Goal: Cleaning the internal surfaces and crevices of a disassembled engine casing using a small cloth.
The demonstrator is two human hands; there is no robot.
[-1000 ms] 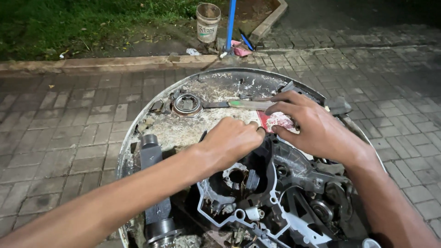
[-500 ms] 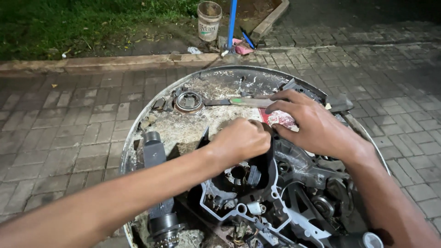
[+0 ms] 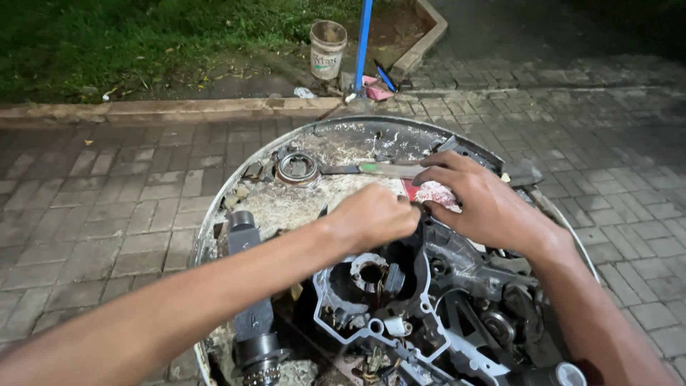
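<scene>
Brick paving [image 3: 107,207] covers the ground, with a curb [image 3: 179,109] and grass [image 3: 143,28] beyond it. On the paving lies a large round metal pan [image 3: 343,136], dirty and crusted pale inside.

An engine casing [image 3: 400,300], dark and greasy, fills the near half of the pan, open face up, with a round bore in the middle and a pale gasket edge around it. A black shaft part [image 3: 250,314] lies along the pan's left side. At the far side of the pan sit a bearing ring [image 3: 296,168] and, just beside it, a flat tool with a green handle [image 3: 379,169].

Left hand [image 3: 375,214]: closed into a fist at the top edge of the casing; what it grips is hidden, probably a small tool or fastener. Right hand [image 3: 479,204]: fingers curled down over the casing's upper rim, touching a red-and-white rag [image 3: 432,193] that lies against the casing; whether it is clamped on anything I cannot tell. The two hands nearly touch.

Beyond the curb: a pale bucket [image 3: 327,48] and a blue pole [image 3: 364,43].
</scene>
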